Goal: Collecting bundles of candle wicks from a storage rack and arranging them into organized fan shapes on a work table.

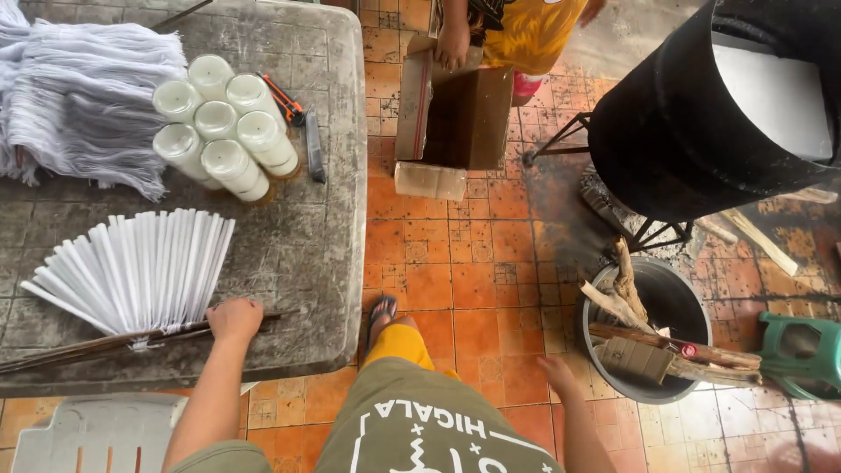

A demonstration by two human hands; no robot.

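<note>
My left hand (233,321) rests on the grey table (307,254) near its front edge, fingers closed around the end of a long dark stick (105,343). A fan of thin white candles (140,267) hangs from that stick and lies spread on the table. My right hand (557,375) hangs by my knee above the orange tiled floor, fingers apart, holding nothing. It is close to a grey bucket (674,302) with pieces of wood in it.
Several thick white candles (223,127) stand in a cluster, with a utility knife (313,147) beside them and a heap of white wicks (79,96) at the far left. Another person's hand (453,44) holds an open cardboard box (451,118). A big black drum (701,114) stands at the right, a green stool (802,350) beyond the bucket.
</note>
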